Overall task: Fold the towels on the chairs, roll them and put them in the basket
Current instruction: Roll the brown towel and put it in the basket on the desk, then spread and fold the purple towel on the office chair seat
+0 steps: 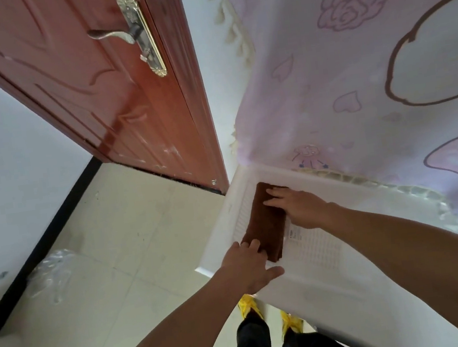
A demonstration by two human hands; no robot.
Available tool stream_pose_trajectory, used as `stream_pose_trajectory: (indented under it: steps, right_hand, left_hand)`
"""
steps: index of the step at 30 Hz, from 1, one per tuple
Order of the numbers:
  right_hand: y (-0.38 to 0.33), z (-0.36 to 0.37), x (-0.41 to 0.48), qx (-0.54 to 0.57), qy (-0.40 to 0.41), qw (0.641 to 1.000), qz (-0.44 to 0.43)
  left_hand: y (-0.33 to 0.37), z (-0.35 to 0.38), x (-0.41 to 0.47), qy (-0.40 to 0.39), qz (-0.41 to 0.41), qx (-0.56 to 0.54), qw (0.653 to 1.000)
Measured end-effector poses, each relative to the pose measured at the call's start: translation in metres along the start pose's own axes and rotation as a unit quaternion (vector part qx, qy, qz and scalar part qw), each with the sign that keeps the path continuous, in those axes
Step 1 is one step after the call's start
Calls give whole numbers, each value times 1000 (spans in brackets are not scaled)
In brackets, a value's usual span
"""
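Brown fuzzy towel (pixel 263 221), folded into a long thin strip, lies flat on the white plastic top (pixel 322 271), close to its left edge. L hand (pixel 249 266) is at the strip's near end. Its fingers rest on the cloth, a bit bent, thumb spread out on the white top, holding nothing. R hand (pixel 299 206) is wide and flat, fingers straight, pressing the strip's far right side. I think R hand pins the towel so it won't slide, & L hand waits at the short end b/c that's where a roll starts. So folding looks done, rolling not begun yet.

Behind the white top hangs a pink cloth w/ flowers & hearts (pixel 355 83), its lacy edge along the top's back side. Left of the white top stands a red-brown wooden door (pixel 94 89) w/ a gold metal handle (pixel 113 35). Below the white top are cream floor tiles (pixel 117 261) & the person's yellow shoes (pixel 246 306), by its near edge. No basket in view, so can't tell where the roll goes.
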State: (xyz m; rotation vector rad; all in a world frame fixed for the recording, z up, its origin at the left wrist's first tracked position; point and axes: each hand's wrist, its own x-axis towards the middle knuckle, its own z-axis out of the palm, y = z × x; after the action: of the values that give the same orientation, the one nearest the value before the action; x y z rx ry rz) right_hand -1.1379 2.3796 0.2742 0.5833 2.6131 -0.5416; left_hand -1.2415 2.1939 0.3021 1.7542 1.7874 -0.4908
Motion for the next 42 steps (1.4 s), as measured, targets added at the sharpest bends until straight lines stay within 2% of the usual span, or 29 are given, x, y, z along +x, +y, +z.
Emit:
stream_pose_trajectory:
  steps: [2,5,8,11,18,20,25,29,35,41,42]
  right_hand:
    - [-3,-10,-5,6,21,1000,11]
    - [-5,-30,-8,4,90,996,10]
    - [-29,-51,-3,-40,170,983,-53]
    - [-84,-63,6,-55,189,970,-141]
    - [-276,-47,10,-118,148,919,-345]
    - [-313,-39,8,-119,128,911,-373]
    - [-456,13,-8,-155,95,868,-462]
    - [-573,70,-36,-183,75,835,-514]
    - [-742,157,-107,-220,26,749,-624]
    - [-859,227,-150,-257,-14,669,-697]
    - [-875,237,-152,-266,-21,660,-702]
  left_hand:
    - [2,-2,-13,33,-4,-2,999]
    - [-5,1,-36,123,-27,-21,992]
    - [-21,10,-71,200,-112,-71,971]
    - [-43,26,-117,211,-228,-107,945]
    - [-77,105,-274,232,-447,-174,846]
    - [-77,126,-304,236,-474,-184,828]
    - [-61,217,-420,233,-558,-221,765]
    - [-38,294,-518,198,-619,-249,718]
    - [19,398,-657,172,-726,-283,602]
    - [55,484,-724,163,-781,-344,495]
    - [56,496,-730,166,-782,-353,486]
